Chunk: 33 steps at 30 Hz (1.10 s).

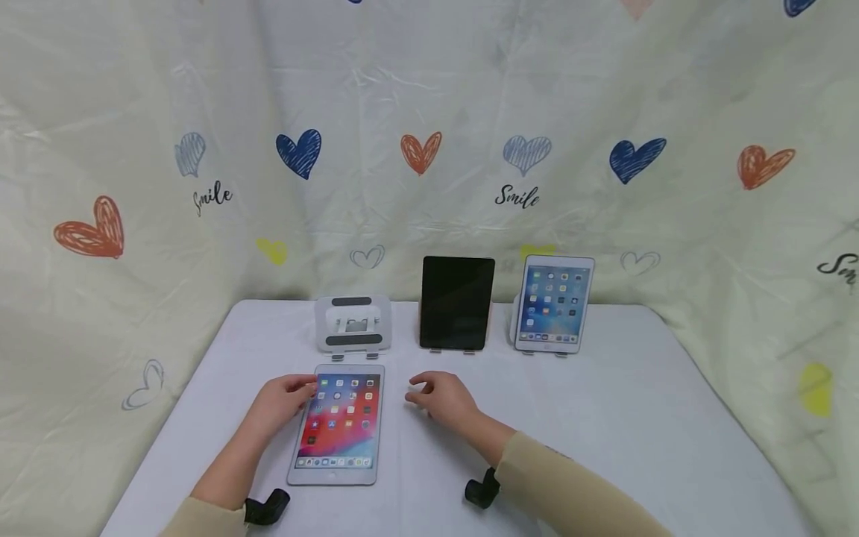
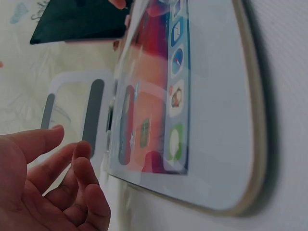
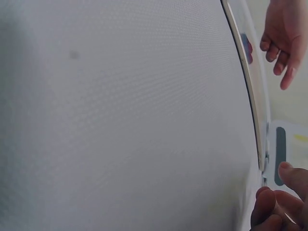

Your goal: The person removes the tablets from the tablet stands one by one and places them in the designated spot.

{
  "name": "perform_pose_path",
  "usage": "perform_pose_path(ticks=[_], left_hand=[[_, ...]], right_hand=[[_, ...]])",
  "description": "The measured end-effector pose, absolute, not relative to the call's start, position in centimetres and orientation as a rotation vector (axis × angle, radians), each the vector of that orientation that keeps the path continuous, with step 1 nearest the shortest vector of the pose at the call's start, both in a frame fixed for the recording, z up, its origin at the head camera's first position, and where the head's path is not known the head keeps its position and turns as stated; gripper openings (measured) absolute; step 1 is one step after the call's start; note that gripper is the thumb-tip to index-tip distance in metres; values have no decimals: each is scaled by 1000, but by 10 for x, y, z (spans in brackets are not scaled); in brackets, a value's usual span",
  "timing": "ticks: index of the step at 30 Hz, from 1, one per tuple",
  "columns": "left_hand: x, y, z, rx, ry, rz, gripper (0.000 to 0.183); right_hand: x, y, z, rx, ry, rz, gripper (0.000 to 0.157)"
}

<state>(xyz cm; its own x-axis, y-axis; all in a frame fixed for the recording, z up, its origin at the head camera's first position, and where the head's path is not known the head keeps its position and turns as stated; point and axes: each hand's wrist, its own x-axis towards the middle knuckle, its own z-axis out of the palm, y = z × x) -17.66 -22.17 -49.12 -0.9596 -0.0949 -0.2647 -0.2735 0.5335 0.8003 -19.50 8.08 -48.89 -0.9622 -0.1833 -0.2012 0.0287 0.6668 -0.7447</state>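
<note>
A white tablet (image 1: 339, 425) with a lit red and blue screen lies face up on the table, in front of a grey-white tablet stand (image 1: 353, 324). My left hand (image 1: 285, 399) is at the tablet's upper left edge, fingers loosely bent, with a gap between thumb and fingers in the left wrist view. My right hand (image 1: 443, 399) hovers to the right of the tablet, apart from it, thumb and fingers spread with nothing between them. In the left wrist view the tablet (image 2: 216, 106) fills the middle, its lower edge close to the camera.
Right of the bare stand, a dark-screened tablet (image 1: 457, 303) leans upright on a stand. Beside it another white tablet (image 1: 555, 304) with a lit blue screen stands propped the same way. A curtain (image 1: 416, 82) with printed hearts hangs behind the white table (image 1: 604, 432).
</note>
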Motion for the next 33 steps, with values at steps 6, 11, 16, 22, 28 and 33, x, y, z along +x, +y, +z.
perform_pose_path(ticks=[6,11,16,22,28,33], left_hand=[[-181,-208,-486,-287,2571,1420,46],[-186,-198,-487,-288,2560,1450,46],[-190,-188,-487,-284,2551,1469,46],[-196,-175,-487,-269,2541,1482,43],[-203,-161,-488,-262,2526,1491,42],[-208,-153,-488,-226,2559,1464,41]], right_hand=[[-196,92,-486,-129,2627,-1158,34],[-199,102,-485,-124,2648,-1131,33],[-201,114,-486,-124,2653,-1131,34],[-204,129,-487,-103,2669,-1121,34],[-208,144,-490,-62,2693,-1099,34],[-212,154,-487,-41,2717,-1090,34]])
